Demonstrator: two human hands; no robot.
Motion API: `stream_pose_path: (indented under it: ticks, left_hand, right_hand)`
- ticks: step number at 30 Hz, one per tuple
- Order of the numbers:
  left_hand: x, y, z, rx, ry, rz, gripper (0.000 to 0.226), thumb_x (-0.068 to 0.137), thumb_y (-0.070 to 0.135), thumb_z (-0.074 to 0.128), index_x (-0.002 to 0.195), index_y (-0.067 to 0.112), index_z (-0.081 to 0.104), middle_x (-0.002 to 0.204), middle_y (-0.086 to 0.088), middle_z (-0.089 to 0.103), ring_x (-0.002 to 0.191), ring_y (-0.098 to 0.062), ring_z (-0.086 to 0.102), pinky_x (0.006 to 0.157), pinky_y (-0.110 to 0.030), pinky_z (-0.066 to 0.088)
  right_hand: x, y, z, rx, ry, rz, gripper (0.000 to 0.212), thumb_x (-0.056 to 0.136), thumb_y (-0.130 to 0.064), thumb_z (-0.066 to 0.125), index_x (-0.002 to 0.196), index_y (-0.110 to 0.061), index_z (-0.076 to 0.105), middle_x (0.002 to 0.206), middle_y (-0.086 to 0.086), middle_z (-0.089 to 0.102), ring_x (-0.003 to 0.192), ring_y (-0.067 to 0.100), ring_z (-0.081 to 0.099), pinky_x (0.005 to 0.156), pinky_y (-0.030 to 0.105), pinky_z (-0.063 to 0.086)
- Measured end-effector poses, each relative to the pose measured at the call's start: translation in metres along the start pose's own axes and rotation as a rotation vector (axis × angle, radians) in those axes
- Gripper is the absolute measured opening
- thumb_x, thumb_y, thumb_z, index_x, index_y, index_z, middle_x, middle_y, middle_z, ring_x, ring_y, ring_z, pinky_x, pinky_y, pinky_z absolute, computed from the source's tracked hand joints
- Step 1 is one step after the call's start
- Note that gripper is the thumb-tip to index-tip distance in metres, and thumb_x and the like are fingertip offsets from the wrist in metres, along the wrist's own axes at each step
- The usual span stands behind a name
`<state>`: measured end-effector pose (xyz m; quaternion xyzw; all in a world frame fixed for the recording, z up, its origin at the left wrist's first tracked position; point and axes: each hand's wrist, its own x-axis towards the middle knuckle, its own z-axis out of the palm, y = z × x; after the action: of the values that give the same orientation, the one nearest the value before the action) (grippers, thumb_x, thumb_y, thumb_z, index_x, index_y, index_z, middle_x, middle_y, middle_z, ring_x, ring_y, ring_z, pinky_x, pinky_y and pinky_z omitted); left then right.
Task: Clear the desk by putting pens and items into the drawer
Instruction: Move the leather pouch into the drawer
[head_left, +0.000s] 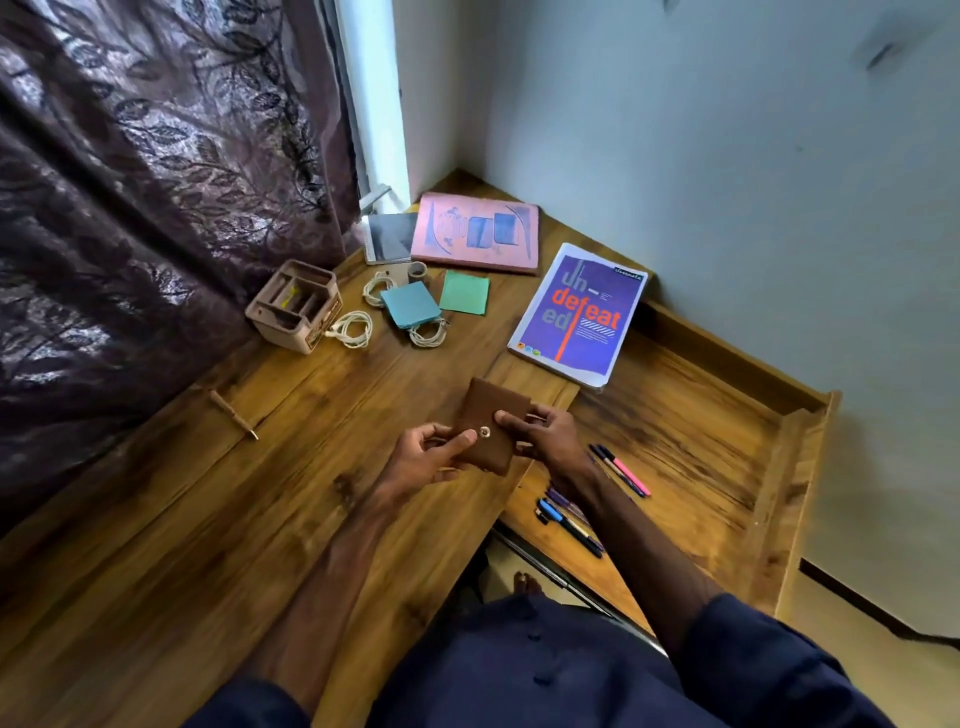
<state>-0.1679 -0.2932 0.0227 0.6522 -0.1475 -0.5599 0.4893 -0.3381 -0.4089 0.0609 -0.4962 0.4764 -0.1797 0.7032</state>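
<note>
I see the left hand and right hand both pinching the brown snap pouch, fingers curled round it, above the right edge of the desk; pens lie in the open drawer

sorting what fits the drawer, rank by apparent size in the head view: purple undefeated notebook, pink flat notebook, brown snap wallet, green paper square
1. purple undefeated notebook
2. pink flat notebook, farther back, so real order unsure
3. brown snap wallet, held nearer the camera
4. green paper square
</note>
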Motion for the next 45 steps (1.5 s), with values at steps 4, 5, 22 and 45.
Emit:
stream_pose_path:
  ticks: [4, 5, 22, 45]
  left_hand:
    - [0.002, 0.003, 0.020, 0.111, -0.096, 0.021, 0.045, 0.081, 0.038, 0.082, 0.111, 0.008, 0.067, 0.095, -0.014, 0.078, 0.084, -0.027, 0.076, 0.070, -0.032, 0.060]
    - [0.003, 0.005, 0.027, 0.104, -0.091, 0.027, 0.048, 0.081, 0.038, 0.083, 0.112, 0.005, 0.067, 0.094, -0.016, 0.077, 0.084, -0.028, 0.076, 0.071, -0.032, 0.060]
    - [0.014, 0.013, 0.160, 0.285, -0.052, 0.104, 0.027, 0.096, 0.026, 0.068, 0.114, 0.007, 0.071, 0.097, -0.011, 0.077, 0.075, -0.020, 0.071, 0.067, -0.029, 0.061]
    - [0.005, -0.041, 0.231, 0.370, 0.032, 0.085, 0.025, 0.090, 0.020, 0.074, 0.106, 0.007, 0.059, 0.100, -0.019, 0.072, 0.075, -0.023, 0.077, 0.073, -0.043, 0.064]
  right_hand:
    - [-0.002, 0.000, -0.020, 0.080, 0.063, 0.004, 0.039, 0.084, -0.025, 0.079, 0.118, -0.008, 0.067, 0.104, 0.010, 0.077, 0.093, 0.024, 0.075, 0.080, 0.039, 0.062]
    - [-0.003, 0.000, -0.026, 0.088, 0.067, 0.001, 0.038, 0.086, -0.025, 0.078, 0.118, -0.009, 0.067, 0.104, 0.010, 0.077, 0.092, 0.024, 0.075, 0.076, 0.037, 0.062]
    - [-0.010, 0.029, -0.166, 0.193, 0.108, 0.088, 0.055, 0.085, -0.005, 0.076, 0.136, -0.012, 0.057, 0.107, 0.011, 0.075, 0.093, 0.025, 0.072, 0.077, 0.040, 0.060]
    - [-0.044, 0.063, -0.225, -0.851, 0.078, -0.074, 0.095, 0.048, -0.069, 0.082, 0.127, -0.020, 0.062, 0.113, 0.001, 0.067, 0.101, 0.018, 0.061, 0.082, 0.034, 0.055]
